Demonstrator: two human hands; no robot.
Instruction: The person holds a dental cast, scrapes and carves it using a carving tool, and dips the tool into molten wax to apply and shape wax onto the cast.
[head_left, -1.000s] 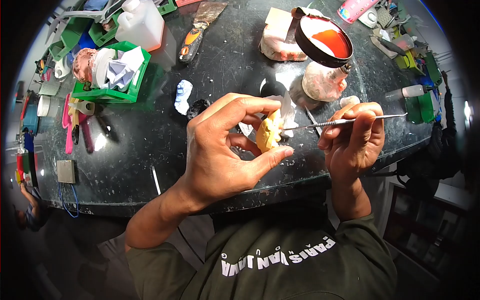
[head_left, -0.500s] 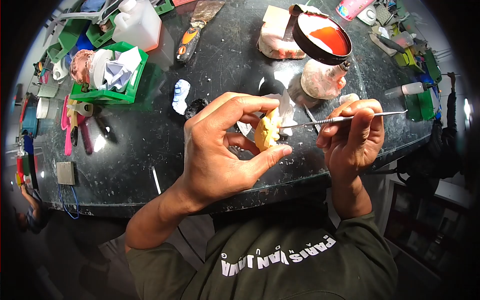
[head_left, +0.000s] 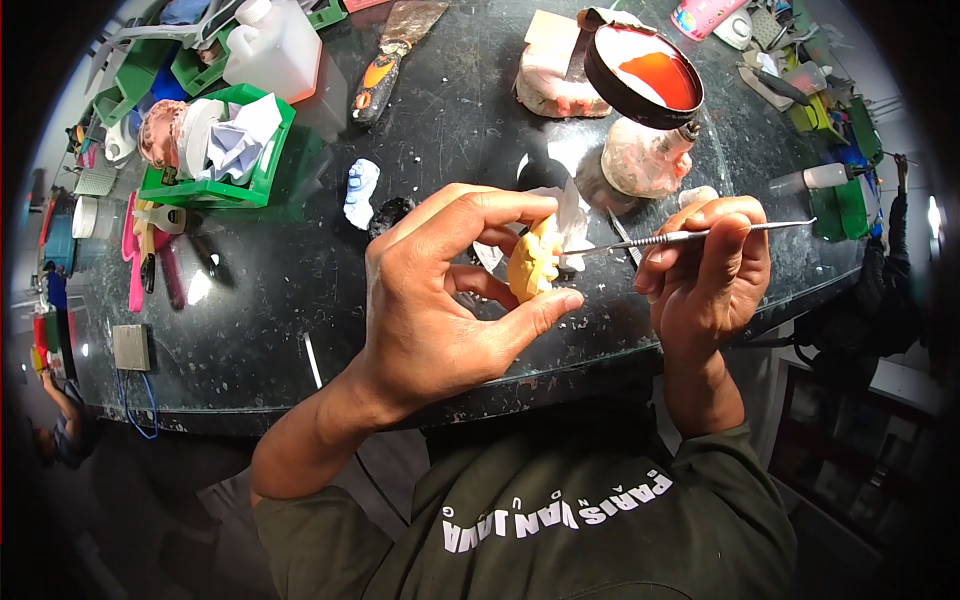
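Black worktop (head_left: 300, 300): bears all items. Left hand (head_left: 440, 300): centre, fingers and thumb pinching the yellow dental cast (head_left: 530, 265). Right hand (head_left: 705, 280): at 3 o'clock of the cast, closed around the metal carving tool (head_left: 690, 238), tip touching the cast. Green tray (head_left: 225, 150): 10 o'clock.

Bright overhead light, glare on tabletop (head_left: 300, 280); fisheye edges dark.

White letters are showing upside down on the person's dark green shirt (head_left: 590, 540). They are reading "PARIS VAN JAVA".
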